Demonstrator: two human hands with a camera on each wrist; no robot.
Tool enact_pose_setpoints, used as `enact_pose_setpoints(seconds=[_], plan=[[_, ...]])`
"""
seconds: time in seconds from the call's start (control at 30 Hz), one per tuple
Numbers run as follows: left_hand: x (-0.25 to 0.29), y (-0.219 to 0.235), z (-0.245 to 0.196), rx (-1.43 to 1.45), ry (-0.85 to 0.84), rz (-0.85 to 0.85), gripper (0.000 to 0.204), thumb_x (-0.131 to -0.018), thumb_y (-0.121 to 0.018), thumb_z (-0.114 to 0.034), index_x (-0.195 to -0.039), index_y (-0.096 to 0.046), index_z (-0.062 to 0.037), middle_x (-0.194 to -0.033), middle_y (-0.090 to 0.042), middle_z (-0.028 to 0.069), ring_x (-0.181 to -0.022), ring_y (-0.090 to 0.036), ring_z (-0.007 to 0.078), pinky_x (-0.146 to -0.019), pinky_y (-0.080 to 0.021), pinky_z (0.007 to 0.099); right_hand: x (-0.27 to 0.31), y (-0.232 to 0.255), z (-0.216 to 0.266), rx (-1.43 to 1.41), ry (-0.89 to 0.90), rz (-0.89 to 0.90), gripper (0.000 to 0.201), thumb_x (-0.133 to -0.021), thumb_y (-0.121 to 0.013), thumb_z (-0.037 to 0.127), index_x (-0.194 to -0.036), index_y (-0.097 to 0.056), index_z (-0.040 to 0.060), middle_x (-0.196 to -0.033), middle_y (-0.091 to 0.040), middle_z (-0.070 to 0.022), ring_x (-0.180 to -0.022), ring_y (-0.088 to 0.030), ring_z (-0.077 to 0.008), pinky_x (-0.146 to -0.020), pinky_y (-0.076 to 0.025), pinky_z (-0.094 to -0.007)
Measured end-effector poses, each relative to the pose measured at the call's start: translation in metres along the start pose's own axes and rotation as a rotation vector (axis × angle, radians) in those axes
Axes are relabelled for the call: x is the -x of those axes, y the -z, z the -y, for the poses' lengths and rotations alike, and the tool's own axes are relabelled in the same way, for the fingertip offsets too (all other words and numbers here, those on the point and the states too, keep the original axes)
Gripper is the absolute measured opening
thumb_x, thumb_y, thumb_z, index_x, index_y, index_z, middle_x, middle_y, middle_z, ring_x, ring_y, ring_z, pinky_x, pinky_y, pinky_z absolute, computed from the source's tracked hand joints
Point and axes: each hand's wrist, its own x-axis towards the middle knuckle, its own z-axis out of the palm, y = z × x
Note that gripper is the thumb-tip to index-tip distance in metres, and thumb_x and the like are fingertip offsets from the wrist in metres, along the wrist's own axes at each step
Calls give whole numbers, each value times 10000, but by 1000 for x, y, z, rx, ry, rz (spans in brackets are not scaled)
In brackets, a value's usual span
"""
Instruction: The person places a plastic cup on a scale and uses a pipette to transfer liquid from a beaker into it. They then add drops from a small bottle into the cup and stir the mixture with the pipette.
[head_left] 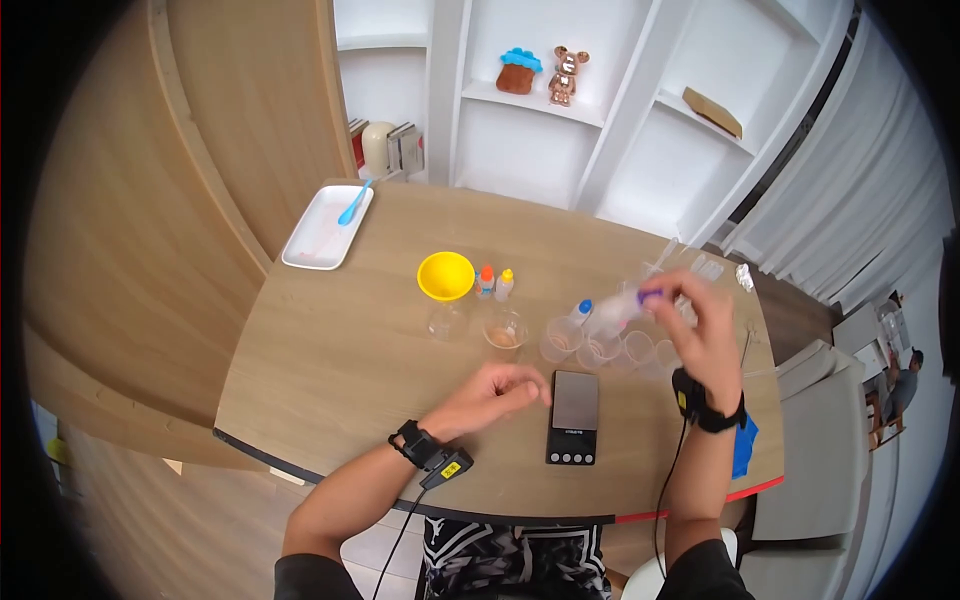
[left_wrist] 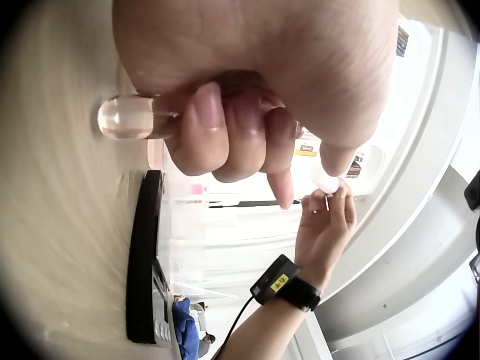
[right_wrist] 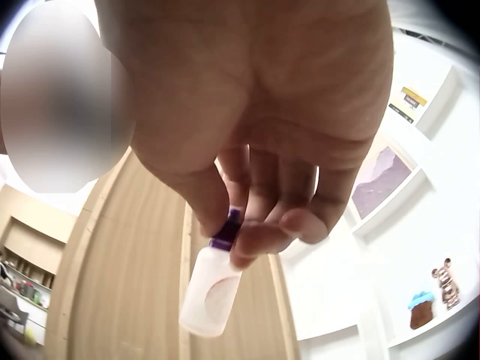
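pinching a bottle point(right_wrist: 210, 296) by its purple cap point(right_wrist: 224, 235), the right grip point(head_left: 705, 330) holds it above the surface point(head_left: 330, 365), apparently leaving the body free; the left grip point(head_left: 485, 398), loosely curled and empty, is beside a scale point(head_left: 575, 405) likely placed within reach.

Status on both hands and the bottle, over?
Right hand pinching bottle by purple cap. Left hand empty, beside black scale. Bottle raised, no obstruction seen.

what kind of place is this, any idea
Likely a living room or studio-type room rather than a proper lab, though I can't be sure: white shelves hold ornaments such as a shiny bear figurine, pale curtains hang at one side, and a black scale sits on a wooden table.
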Motion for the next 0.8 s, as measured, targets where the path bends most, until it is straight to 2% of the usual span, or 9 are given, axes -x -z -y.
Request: enact_pose_setpoints(seconds=[0.1, 0.2, 0.3, 0.5, 0.6, 0.7, 0.8], plan=[[0, 0, -3, 144, 47, 55, 374, -1081, -548, -398, -893, -539, -75, -659, -332, -79, -562, -287, 46, -510, -201, 244, -36, -13, -22, 144, 11, 43, 169, -916, -698, 36, -1080, -719, 2, -932, -739, -149, -807, -693, -257, -730, -531, -368], [0, 3, 0, 211, 49, 100, 374, -1071, -508, -392, -804, -449, -138, -652, -311, -94, -557, -295, 24, -498, -202, 227, -54, -47, -49, 228, 113, 276, 174, -917, -692, 46, -1080, -713, -11, -962, -739, -189, -849, -710, -334, -770, -550, -420], [-2, 7, 10, 235, 44, 107, 387, -1046, -470, -437, -812, -457, -128, -643, -308, -90, -533, -290, 23, -482, -193, 227, -55, -74, -64, 286, 74, 412, 165, -906, -694, 54, -1057, -713, -11, -989, -734, -206, -925, -699, -402, -825, -556, -463], [-5, 8, 15, 210, 60, 151, 385, -1006, -437, -454, -802, -434, -127, -639, -318, -83, -524, -283, 29, -470, -186, 225, -55, -95, -82, 405, 179, 508, 168, -889, -691, 65, -1044, -734, 16, -992, -733, -200, -980, -691, -406, -851, -560, -481], [-5, 8, 17, 199, 44, 156, 368, -994, -440, -440, -804, -430, -126, -646, -331, -78, -526, -286, 32, -470, -185, 224, -54, -101, -81, 521, 118, 573, 168, -885, -694, 82, -1036, -742, 25, -988, -735, -195, -998, -685, -404, -874, -553, -488], [-5, 8, 16, 200, 42, 169, 359, -986, -447, -434, -808, -428, -124, -657, -343, -72, -529, -292, 32, -471, -186, 225, -55, -100, -76, 491, 64, 609, 183, -883, -689, 87, -1051, -740, 33, -1008, -736, -196, -1045, -668, -406, -911, -538, -493], [-4, 7, 15, 206, 56, 169, 349, -979, -449, -427, -810, -428, -122, -662, -351, -68, -531, -294, 31, -473, -187, 227, -53, -94, -72, 477, 98, 590, 226, -903, -700, 110, -1119, -747, 65, -1055, -736, -209, -1086, -666, -411, -948, -538, -494]])
